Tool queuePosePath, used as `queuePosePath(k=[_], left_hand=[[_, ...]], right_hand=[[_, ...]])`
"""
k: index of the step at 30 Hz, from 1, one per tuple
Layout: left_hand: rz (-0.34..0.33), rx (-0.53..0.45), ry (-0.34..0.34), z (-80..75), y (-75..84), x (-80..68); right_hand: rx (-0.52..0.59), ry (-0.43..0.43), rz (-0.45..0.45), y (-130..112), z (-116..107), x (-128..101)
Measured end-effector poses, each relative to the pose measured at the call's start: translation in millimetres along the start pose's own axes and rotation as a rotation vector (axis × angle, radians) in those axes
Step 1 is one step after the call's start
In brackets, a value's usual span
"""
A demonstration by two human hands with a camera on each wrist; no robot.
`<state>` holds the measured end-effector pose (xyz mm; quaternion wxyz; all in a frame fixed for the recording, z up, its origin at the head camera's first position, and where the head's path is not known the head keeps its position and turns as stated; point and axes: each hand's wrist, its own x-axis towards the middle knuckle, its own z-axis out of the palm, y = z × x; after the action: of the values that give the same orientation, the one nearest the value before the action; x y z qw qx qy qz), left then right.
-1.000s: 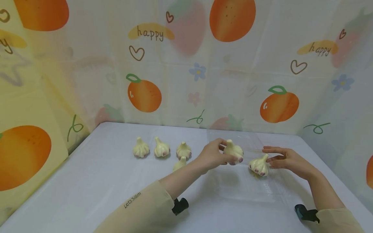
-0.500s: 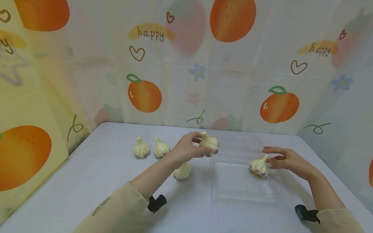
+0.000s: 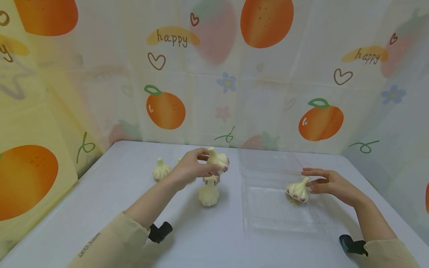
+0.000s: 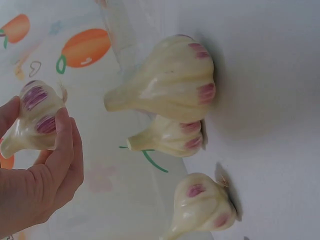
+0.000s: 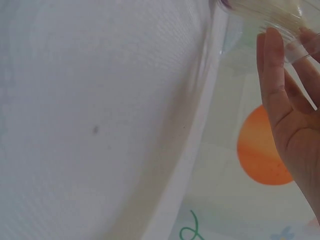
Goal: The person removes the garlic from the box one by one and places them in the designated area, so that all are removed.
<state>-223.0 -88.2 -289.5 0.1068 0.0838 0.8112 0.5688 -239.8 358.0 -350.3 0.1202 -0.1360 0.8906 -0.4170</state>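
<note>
My left hand (image 3: 208, 163) holds a cream garlic bulb (image 3: 218, 159) with purple marks, lifted above the table. In the left wrist view the same held bulb (image 4: 31, 119) is pinched between thumb and fingers (image 4: 64, 145). Right below it lie loose garlic bulbs (image 3: 209, 194) on the white table (image 3: 100, 201). My right hand (image 3: 307, 177) lies with straight fingers (image 5: 276, 85) at the right side of a clear plastic tray (image 3: 268, 219). It is just beside the one garlic bulb (image 3: 297, 191) lying in the tray.
Another bulb (image 3: 162, 170) lies at the far left of the row, and one (image 3: 212, 179) is half hidden under my left hand. The left wrist view has three bulbs (image 4: 165, 87) on the table. Fruit-print curtain walls (image 3: 214, 74) close in the back and sides.
My left hand has carried its garlic bulb leftward, from over the clear tray to above the bulbs on the table. The right hand and the bulb in the tray have stayed put.
</note>
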Motion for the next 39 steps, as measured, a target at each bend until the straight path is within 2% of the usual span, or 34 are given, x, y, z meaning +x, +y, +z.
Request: queuePosePath(k=[7, 14, 20, 32, 39], left_hand=[[-0.031, 0.024, 0.005, -17.1, -7.9, -0.7], [-0.058, 0.005, -0.042, -42.4, -18.5, 0.4], [-0.084, -0.023, -0.1, -57.4, -28.8, 1.5], [-0.124, 0.072, -0.158, -72.4, -47.0, -1.4], [-0.17, 0.144, -0.227, -77.7, -59.0, -0.3]], right_hand=[[-0.015, -0.01, 0.011, -3.4, 0.6, 1.1], [-0.013, -0.005, 0.015, -5.0, 0.1, 0.4], [0.013, -0.006, 0.002, -5.9, 0.8, -1.4], [0.0, -0.007, 0.004, -3.3, -0.3, -0.4], [0.009, -0.011, -0.002, -2.2, 0.0, -0.1]])
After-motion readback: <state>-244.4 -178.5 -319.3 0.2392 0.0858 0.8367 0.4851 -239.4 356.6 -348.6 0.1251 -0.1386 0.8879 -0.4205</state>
